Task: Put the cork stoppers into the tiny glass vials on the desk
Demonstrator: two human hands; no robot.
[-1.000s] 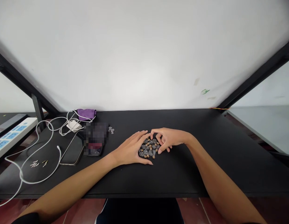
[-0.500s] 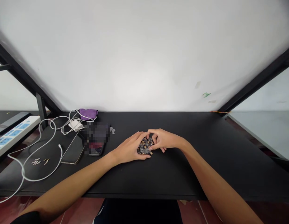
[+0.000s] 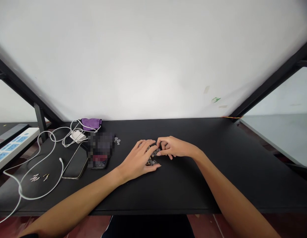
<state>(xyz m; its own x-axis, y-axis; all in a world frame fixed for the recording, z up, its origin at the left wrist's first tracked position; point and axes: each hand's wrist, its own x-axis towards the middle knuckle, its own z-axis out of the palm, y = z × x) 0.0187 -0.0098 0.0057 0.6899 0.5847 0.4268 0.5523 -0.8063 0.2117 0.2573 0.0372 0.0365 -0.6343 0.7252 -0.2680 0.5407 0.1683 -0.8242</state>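
Observation:
A pile of small clear, dark and gold-coloured pieces point(image 3: 151, 161) lies on the black table point(image 3: 183, 188). My left hand point(image 3: 141, 157) rests over the pile from the left, its fingers spread and its thumb along the near side, covering much of it. At the pile's right edge is my right hand point(image 3: 172, 147), its thumb and index finger bent toward each other around some of the clear pieces. Whether those fingertips grip a piece is too small to make out.
To the left lie a phone point(image 3: 75, 162), a blurred dark device point(image 3: 101, 150), a white charger point(image 3: 77, 136) with a long looping cable, a purple pouch point(image 3: 91, 124), small metal pieces point(image 3: 35, 178) and a power strip point(image 3: 12, 148). Clear bits point(image 3: 117, 140) lie behind my left hand.
My left hand has shifted slightly left and its fingers now cover more of the pile. My right thumb has moved up a little toward the index finger. The view has tilted slightly.

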